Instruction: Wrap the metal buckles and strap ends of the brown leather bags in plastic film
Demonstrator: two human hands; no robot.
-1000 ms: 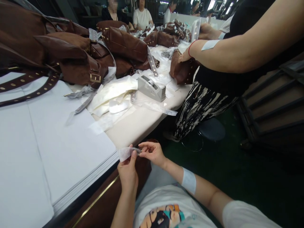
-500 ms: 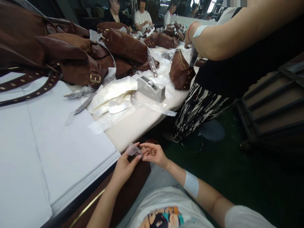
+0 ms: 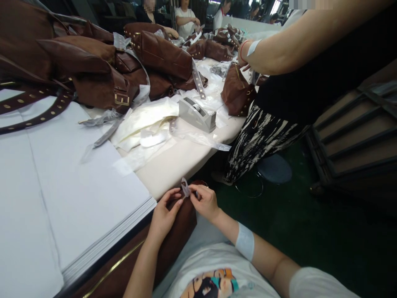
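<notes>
While pinched by the right fingers (image 3: 195, 189) at bottom centre, just beside the half-curled left fingers (image 3: 174, 196), a small clear plastic scrap (image 3: 185, 187) above a brown bag (image 3: 175, 223): light, limp, best held by its edge.

The left-hand grip (image 3: 164, 216) and right-hand grip (image 3: 204, 203) pinch a small translucent plastic strip (image 3: 185, 187) above a brown leather bag (image 3: 176, 219). A grey tape dispenser (image 3: 197, 116) stands farther off on the white counter (image 3: 173, 174).

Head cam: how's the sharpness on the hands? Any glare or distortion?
Head view: left hand and right hand fairly sharp; small translucent plastic piece between them too small to read cleanly. White paper stack nearly blown out. Wide-angle stretching toward the frame edges.
</notes>
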